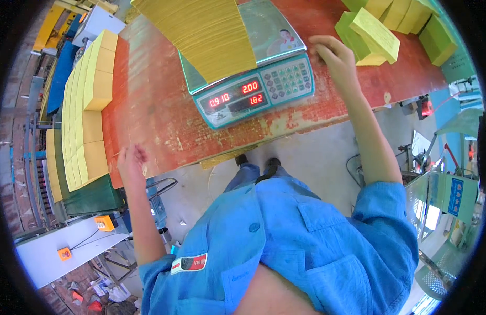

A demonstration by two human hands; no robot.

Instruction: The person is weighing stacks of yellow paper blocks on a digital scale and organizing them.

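A thick stack of yellow paper sheets (209,39) lies on a digital weighing scale (222,123), reaching past the top of the picture. Red digits are lit on the scale's front panel, left of its keypad. My right hand (335,58) hovers just right of the scale's upper right corner, fingers bent loosely and apart, with nothing in it. At the table's left front edge, beside the wall of stacked yellow blocks, is my left hand (131,161). Its fingers are loosely curled and slightly apart; I see nothing held in them.
The scale stands on a worn red table (159,126). Tall rows of yellow paper blocks (85,121) line its left side. More yellow blocks (369,39) sit at the back right, one tilted on another. A white panel with orange switch boxes (104,223) is at left; green machinery (453,194) stands right.
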